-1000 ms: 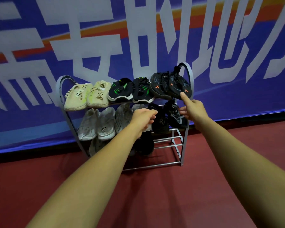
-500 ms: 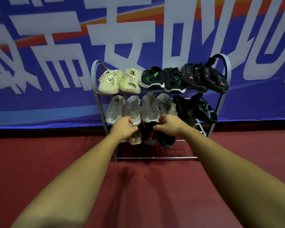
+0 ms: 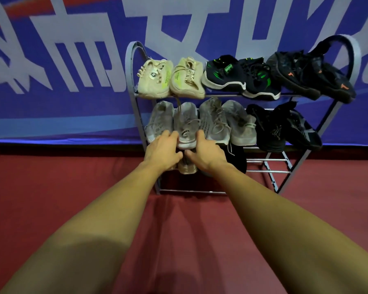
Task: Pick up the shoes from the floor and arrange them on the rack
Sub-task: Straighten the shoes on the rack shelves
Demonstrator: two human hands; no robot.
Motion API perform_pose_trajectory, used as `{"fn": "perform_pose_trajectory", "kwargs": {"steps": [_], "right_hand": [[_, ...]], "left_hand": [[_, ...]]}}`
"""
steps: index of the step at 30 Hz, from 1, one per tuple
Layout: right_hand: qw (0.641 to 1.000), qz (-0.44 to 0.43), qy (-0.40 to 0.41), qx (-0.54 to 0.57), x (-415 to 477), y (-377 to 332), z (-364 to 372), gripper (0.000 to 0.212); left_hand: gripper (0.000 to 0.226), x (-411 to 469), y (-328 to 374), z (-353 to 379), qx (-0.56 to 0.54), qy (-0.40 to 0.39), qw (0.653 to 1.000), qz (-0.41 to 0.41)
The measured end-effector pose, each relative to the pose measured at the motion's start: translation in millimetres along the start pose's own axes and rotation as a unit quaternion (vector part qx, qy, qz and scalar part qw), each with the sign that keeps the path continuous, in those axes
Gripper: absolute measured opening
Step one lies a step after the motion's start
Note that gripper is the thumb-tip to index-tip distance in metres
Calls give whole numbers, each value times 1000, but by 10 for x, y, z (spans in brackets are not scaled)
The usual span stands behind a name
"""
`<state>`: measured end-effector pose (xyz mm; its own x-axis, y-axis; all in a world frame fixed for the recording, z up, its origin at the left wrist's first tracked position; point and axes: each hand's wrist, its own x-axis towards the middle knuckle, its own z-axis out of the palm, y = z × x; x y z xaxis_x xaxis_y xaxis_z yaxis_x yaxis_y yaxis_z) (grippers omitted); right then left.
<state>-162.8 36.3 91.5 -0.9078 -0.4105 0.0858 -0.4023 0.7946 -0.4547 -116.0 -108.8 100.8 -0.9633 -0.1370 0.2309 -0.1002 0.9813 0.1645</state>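
A blue banner [image 3: 72, 115] with big white characters backs a dark red floor [image 3: 51, 177].

Dim indoor light, soft shadows beneath both arms, wide-angle bending at edges, slight softness throughout.

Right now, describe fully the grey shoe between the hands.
The grey shoe looks like worn knit fabric, with grey laces, whitish sole and dark print near the toe. It lies second from left on the rack, middle shelf, toe toward the camera. The left hand and right hand hold its toe from either side, thumbs beneath.
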Motion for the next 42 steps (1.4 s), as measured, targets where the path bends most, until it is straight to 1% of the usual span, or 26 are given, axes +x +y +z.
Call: {"fn": "perform_pose_trajectory", "kwargs": {"steps": [3,6,10,12,14,15,16,17,18,19,22,23,24,25,27,28,31,34,37,40,42], "right_hand": [[998,18,23,49,76,-37,130,63],[990,45,30,130,158,-76,222,59],[970,64,37,233,217,-80,232,59],[959,66,44,273,211,-69,184,55],[955,49,50,289,178,-73,93,50],[956,38,55,285,153,-78,36,49],[957,31,61,281,127,-79,-20,49],[958,26,67,278,101,-74,-70,48],[958,19,71,277,72,-65,-116,46],[959,12,72,275,44,-53,-153,42],[965,-5,63,254,-75,-2,-250,38],[967,-9,59,248,-113,15,-280,39],[968,-13,56,246,-143,31,-310,40],[968,-21,53,246,-162,54,-337,40],[970,-40,38,238,-186,112,-396,38],[971,-50,23,233,-198,141,-430,38],[964,-53,-14,262,-225,201,-531,48],[953,-2,-3,302,-186,289,-579,51],[942,52,-13,330,-155,385,-568,52],[922,88,-18,377,-133,416,-537,59],[901,108,-20,419,-142,401,-525,66]], "left_hand": [[40,45,-26,45,0,8,1000,0],[41,79,-52,61,-10,9,1000,-8],[41,74,-80,37,-32,10,999,-18],[35,77,-96,15,-74,13,997,-34],[23,99,-95,1,-171,13,982,-81],[16,105,-78,-26,-250,8,961,-121],[10,111,-50,-58,-346,-6,924,-165],[13,107,-5,-101,-435,-27,874,-212],[21,102,31,-140,-508,-48,824,-245],[28,87,68,-181,-562,-63,783,-257],[38,62,161,-226,-669,-70,688,-272],[44,57,186,-225,-688,-75,665,-279],[44,55,208,-223,-699,-83,650,-287],[38,44,241,-245,-704,-96,640,-292],[20,22,282,-296,-710,-119,623,-305],[16,2,286,-321,-710,-126,618,-312],[15,-60,257,-387,-696,-113,623,-337],[14,-134,153,-418,-694,-85,616,-362],[24,-185,55,-471,-702,-62,610,-362],[44,-214,16,-563,-718,-61,623,-304],[48,-243,25,-617,-733,-74,618,-275]]}}
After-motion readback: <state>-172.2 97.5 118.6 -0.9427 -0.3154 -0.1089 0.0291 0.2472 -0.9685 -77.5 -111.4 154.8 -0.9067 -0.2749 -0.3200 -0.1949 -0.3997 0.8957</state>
